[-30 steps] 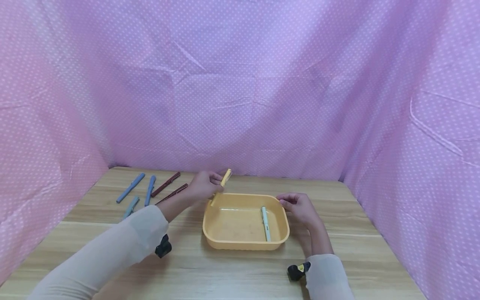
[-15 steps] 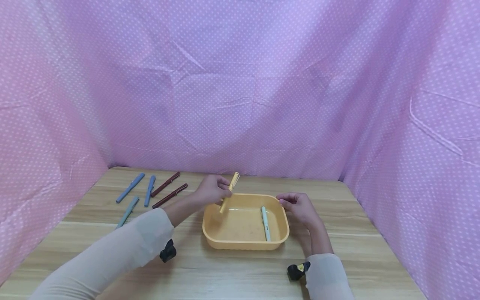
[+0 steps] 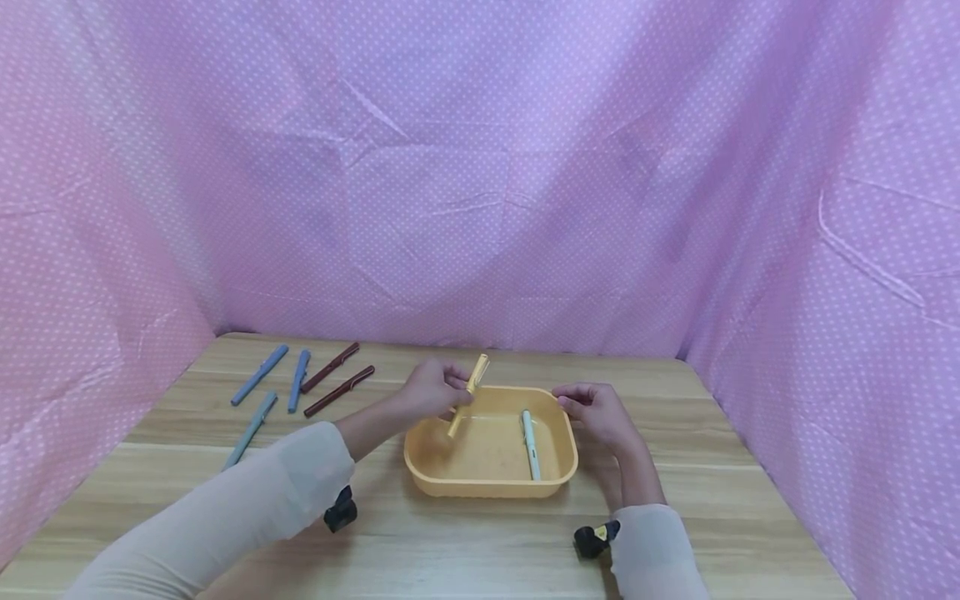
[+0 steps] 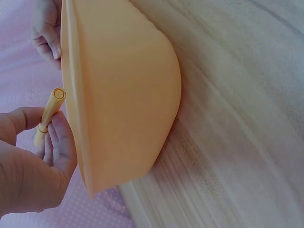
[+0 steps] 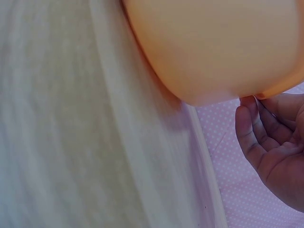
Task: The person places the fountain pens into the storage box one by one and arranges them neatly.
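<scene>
My left hand (image 3: 433,390) pinches a yellow pen (image 3: 477,373) between thumb and fingers, over the left side of a yellow plastic basin (image 3: 487,490). The pen slants, its clip end up and its lower end over the basin's inside. In the left wrist view one end of the pen (image 4: 53,102) points toward the camera. At the basin's far right corner, my right hand (image 3: 602,417) grips the rim between thumb and fingertips; the right wrist view shows the fingers (image 5: 244,124) at that rim. A pale mint pen (image 3: 530,446) lies inside the basin on the right.
Left on the wooden table (image 3: 480,550) lie two blue pens (image 3: 260,375), two dark red pens (image 3: 340,392) and a teal pen (image 3: 255,425), partly behind the left sleeve (image 3: 285,483). Pink dotted cloth (image 3: 480,208) walls the back and sides.
My left hand has moved right and slightly toward me, carrying the yellow pen from the basin's far left corner to over its inside. The right hand stays at the rim.
</scene>
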`<state>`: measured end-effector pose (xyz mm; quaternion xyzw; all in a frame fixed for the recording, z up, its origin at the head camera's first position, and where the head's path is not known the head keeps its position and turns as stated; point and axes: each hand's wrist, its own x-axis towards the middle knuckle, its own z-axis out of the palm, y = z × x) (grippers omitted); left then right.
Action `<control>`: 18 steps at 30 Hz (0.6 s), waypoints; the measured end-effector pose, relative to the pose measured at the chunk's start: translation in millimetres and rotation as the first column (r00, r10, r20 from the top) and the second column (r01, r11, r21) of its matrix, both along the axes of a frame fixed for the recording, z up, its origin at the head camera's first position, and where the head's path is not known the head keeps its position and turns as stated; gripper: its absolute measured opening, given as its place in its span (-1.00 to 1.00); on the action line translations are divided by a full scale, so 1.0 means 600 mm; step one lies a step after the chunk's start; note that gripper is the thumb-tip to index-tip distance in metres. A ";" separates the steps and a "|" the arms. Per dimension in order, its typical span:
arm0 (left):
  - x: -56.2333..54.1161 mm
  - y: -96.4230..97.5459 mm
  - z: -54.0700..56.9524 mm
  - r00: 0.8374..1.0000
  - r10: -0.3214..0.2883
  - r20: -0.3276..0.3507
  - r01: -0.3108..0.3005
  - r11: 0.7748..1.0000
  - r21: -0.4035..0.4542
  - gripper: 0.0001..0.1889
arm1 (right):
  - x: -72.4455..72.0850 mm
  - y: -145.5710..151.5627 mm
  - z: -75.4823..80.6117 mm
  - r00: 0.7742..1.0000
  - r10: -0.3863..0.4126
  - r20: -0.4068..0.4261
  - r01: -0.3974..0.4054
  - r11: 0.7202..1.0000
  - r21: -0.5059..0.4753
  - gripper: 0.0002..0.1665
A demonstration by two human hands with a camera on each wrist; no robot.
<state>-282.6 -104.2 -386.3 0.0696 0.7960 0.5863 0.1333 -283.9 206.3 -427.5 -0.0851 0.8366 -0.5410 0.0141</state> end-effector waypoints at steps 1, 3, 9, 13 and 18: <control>0.000 0.001 0.000 1.000 -0.002 0.001 0.002 1.000 -0.001 -0.66 | 0.000 0.000 0.000 1.000 0.000 -0.002 0.000 1.000 -0.001 -0.72; 0.000 0.004 -0.003 1.000 0.003 0.005 -0.003 1.000 0.003 -0.66 | -0.001 0.001 -0.001 1.000 -0.002 -0.005 0.002 1.000 0.006 -0.73; 0.003 0.012 -0.018 1.000 0.005 0.005 -0.005 1.000 0.007 -0.68 | -0.002 0.001 -0.002 1.000 -0.007 -0.004 0.007 1.000 0.010 -0.73; 0.007 0.017 -0.027 1.000 -0.017 0.002 0.017 1.000 -0.001 -0.67 | -0.003 0.001 -0.004 1.000 -0.006 -0.003 0.006 1.000 0.006 -0.73; 0.010 0.023 -0.038 0.999 -0.036 0.000 0.036 0.999 -0.028 -0.65 | -0.002 0.000 -0.006 1.000 -0.009 -0.007 0.009 1.000 0.009 -0.74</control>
